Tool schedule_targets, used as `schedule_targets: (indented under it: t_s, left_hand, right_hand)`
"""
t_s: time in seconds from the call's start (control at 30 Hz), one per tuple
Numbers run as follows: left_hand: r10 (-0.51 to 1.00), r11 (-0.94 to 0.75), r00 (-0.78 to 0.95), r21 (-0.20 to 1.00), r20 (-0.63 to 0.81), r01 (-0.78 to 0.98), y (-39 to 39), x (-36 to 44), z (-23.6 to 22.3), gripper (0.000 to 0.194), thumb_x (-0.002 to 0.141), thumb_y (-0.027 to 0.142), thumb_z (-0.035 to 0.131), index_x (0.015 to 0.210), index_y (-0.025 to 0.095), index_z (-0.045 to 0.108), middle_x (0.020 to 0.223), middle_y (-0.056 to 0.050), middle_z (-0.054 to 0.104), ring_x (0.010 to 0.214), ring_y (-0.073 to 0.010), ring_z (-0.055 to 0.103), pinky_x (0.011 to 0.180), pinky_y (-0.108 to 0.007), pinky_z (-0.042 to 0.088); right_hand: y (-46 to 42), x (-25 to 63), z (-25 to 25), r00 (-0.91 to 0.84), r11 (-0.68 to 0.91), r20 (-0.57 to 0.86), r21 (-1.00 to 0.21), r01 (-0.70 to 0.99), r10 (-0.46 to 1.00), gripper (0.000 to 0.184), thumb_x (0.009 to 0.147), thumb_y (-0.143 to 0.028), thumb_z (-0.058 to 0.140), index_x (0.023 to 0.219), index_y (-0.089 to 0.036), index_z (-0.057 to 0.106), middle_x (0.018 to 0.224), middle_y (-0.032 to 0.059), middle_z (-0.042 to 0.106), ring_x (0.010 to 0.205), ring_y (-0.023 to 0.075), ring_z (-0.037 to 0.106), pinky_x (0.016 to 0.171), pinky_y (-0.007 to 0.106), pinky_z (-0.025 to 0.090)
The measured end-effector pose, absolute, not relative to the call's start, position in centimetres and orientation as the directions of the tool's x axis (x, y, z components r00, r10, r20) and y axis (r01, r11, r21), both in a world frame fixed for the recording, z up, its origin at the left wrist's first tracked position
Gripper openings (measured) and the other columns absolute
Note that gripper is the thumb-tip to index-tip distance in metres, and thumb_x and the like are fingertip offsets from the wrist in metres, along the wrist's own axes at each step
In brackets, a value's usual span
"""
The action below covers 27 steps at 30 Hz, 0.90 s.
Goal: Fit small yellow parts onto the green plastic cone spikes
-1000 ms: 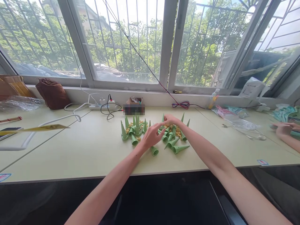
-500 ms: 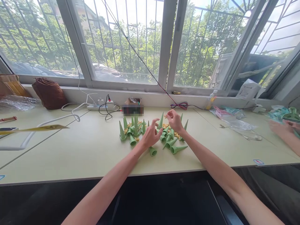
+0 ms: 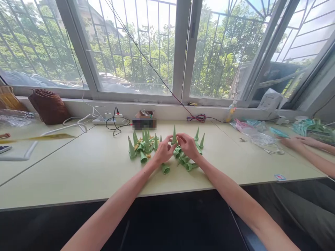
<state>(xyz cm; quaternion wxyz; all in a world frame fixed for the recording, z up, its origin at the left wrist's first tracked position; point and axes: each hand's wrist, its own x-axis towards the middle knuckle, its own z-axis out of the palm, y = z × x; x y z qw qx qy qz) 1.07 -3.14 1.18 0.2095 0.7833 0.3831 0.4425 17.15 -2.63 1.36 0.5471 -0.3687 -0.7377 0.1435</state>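
A pointed green plastic cone (image 3: 174, 134) stands upright between my hands. My left hand (image 3: 165, 150) is closed around the cone's lower part. My right hand (image 3: 188, 145) is pinched against the cone's base from the other side; what its fingertips hold is hidden. Under and beside my right hand lie several hollow green cones (image 3: 184, 161), open ends toward me. Left of my left hand, more green cones (image 3: 132, 148) stand upright around small yellow pieces (image 3: 140, 142). A single cone (image 3: 165, 169) lies on its side below my left wrist.
Behind the cones sit a small box (image 3: 143, 115) and a power strip (image 3: 110, 120) with cables. A bottle (image 3: 231, 111), plastic bags (image 3: 246, 127) and a white cable (image 3: 269, 148) lie to the right. Another person's hands (image 3: 293, 142) work at the far right. A brown bag (image 3: 48, 106) stands left.
My right hand lifted from the pile with a small yellowish piece at its fingertips, then came down to the upright cone. My left hand, open beside that cone, has closed on it.
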Motion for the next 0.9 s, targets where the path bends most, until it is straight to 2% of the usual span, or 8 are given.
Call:
schedule_targets:
  t_s: [0.17,0.33,0.4,0.57,0.67,0.77,0.9]
  left_hand:
    - [0.793,-0.608,0.292,0.681,0.534,0.407,-3.1,1.1,1.1,0.043,0.088,0.039,0.051,0.123,0.014,0.047,0.103,-0.012,0.064,0.046,-0.0065,0.052,0.046,-0.022,0.042]
    - [0.796,-0.605,0.320,0.679,0.513,0.417,-3.4,1.1,1.5,0.033,0.090,0.033,0.044,0.115,0.013,0.053,0.070,-0.001,0.061,0.044,-0.0084,0.047,0.046,-0.022,0.039]
    - [0.789,-0.614,0.335,0.672,0.515,0.415,-3.5,1.1,1.7,0.030,0.091,0.031,0.043,0.112,0.013,0.055,0.066,0.000,0.059,0.045,-0.0089,0.047,0.048,-0.022,0.039]
    - [0.755,-0.655,0.374,0.655,0.539,0.377,-3.3,1.0,1.5,0.029,0.092,0.034,0.045,0.111,0.016,0.057,0.076,-0.002,0.063,0.053,-0.0092,0.052,0.054,-0.022,0.042]
    - [0.779,-0.624,0.338,0.705,0.528,0.337,-2.9,1.0,1.1,0.029,0.092,0.035,0.045,0.115,0.017,0.050,0.076,-0.001,0.062,0.054,-0.0090,0.052,0.054,-0.022,0.042]
    - [0.815,-0.566,0.292,0.794,0.500,0.219,-2.6,1.3,0.8,0.028,0.094,0.039,0.043,0.114,0.019,0.041,0.077,0.000,0.060,0.051,-0.0079,0.051,0.048,-0.020,0.039]
    - [0.847,-0.473,0.282,0.881,0.452,0.009,-2.4,1.6,0.8,0.026,0.094,0.042,0.041,0.105,0.019,0.042,0.092,-0.004,0.061,0.051,-0.0061,0.050,0.045,-0.020,0.038]
  right_hand:
    - [-2.6,17.4,1.5,-0.161,0.711,0.710,-0.606,0.356,0.686,0.025,0.092,-0.033,0.051,0.105,-0.019,0.068,0.095,0.0079,0.067,0.081,0.0174,0.063,0.075,0.029,0.052]
    - [-2.5,17.4,1.5,-0.187,0.714,0.697,-0.626,0.312,0.693,0.025,0.091,-0.033,0.052,0.104,-0.018,0.069,0.091,0.0075,0.066,0.072,0.0154,0.062,0.071,0.028,0.053]
    - [-2.5,17.3,1.4,-0.195,0.713,0.689,-0.643,0.278,0.698,0.025,0.091,-0.032,0.052,0.103,-0.018,0.069,0.091,0.0072,0.066,0.068,0.0143,0.061,0.070,0.028,0.053]
    - [-2.7,17.0,1.5,-0.194,0.689,0.662,-0.690,0.223,0.724,0.024,0.089,-0.034,0.053,0.098,-0.018,0.067,0.088,0.0061,0.067,0.066,0.0142,0.062,0.067,0.028,0.053]
    - [-2.7,16.8,1.6,-0.162,0.662,0.642,-0.721,0.207,0.750,0.024,0.089,-0.037,0.053,0.097,-0.018,0.064,0.079,0.0038,0.066,0.063,0.0147,0.061,0.066,0.028,0.053]
    - [-2.8,16.7,1.6,-0.106,0.643,0.637,-0.735,0.218,0.764,0.024,0.088,-0.039,0.053,0.096,-0.018,0.061,0.072,0.0018,0.064,0.057,0.0134,0.058,0.060,0.026,0.050]
    - [-3.0,16.8,1.7,-0.082,0.642,0.650,-0.709,0.290,0.755,0.026,0.090,-0.042,0.050,0.091,-0.018,0.061,0.066,0.0003,0.061,0.052,0.0118,0.053,0.055,0.024,0.045]
